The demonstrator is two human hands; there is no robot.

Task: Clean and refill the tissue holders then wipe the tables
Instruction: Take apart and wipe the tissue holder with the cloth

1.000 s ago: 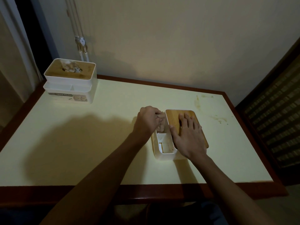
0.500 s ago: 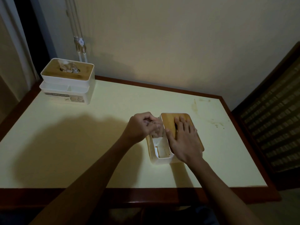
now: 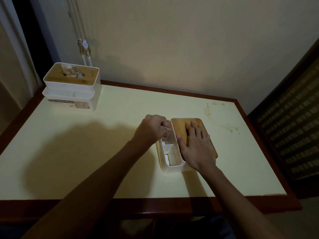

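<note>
Near holder (image 3: pixel 174 163) sits right of table centre, wooden lid (image 3: pixel 203 133) on top, white side compartments facing left. Right hand (image 3: pixel 196 147) lies flat on the lid, fingers straight, pinning it. Left hand (image 3: pixel 153 127) is curled tight round a crumpled tissue (image 3: pixel 166 132) at the far compartment, just beside the lid's left edge. Second holder (image 3: pixel 72 87) stands at the far-left corner, close to the table (image 3: pixel 86 152) rim, tissue bunched in its slot. Stains (image 3: pixel 222 116) mark the far-right surface. Wide bare top lies between the two holders; the near edge is well clear of the near holder.
</note>
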